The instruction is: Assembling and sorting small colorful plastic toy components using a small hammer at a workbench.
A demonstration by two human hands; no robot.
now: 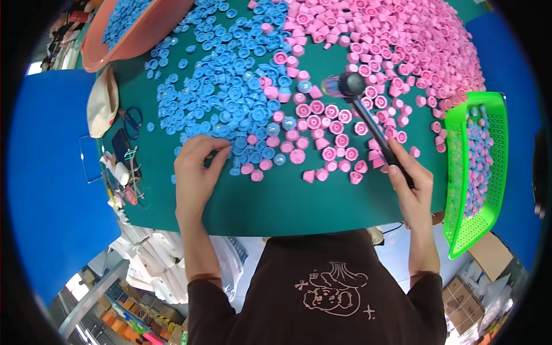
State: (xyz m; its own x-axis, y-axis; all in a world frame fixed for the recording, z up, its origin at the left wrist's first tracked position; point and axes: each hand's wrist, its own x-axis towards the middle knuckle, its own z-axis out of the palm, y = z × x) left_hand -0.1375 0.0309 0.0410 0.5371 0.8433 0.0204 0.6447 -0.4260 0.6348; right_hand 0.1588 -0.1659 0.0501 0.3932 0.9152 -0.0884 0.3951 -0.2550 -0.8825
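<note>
My right hand (pixel 410 185) grips a mallet (pixel 374 127) by its black handle. The mallet's head, black on one end and see-through on the other, hangs over the pink pieces and is slightly blurred. At the near edge of a spread of small round blue caps (pixel 218 86), my left hand (pixel 198 164) has thumb and forefinger closed together. What lies between those fingertips, if anything, is hidden. Small pink cup-shaped pieces (pixel 414 52) cover the right side of the green table (pixel 276 207). A few pink pieces have a blue cap with them, between the two heaps.
A pink-orange basin (pixel 98 49) of blue caps tilts at the far left. A green basket (pixel 454 172) with pink-and-blue pieces stands at the right edge. Along the left edge lie scissors (pixel 133 122), a phone (pixel 120 144), cables and a cloth pouch (pixel 103 103).
</note>
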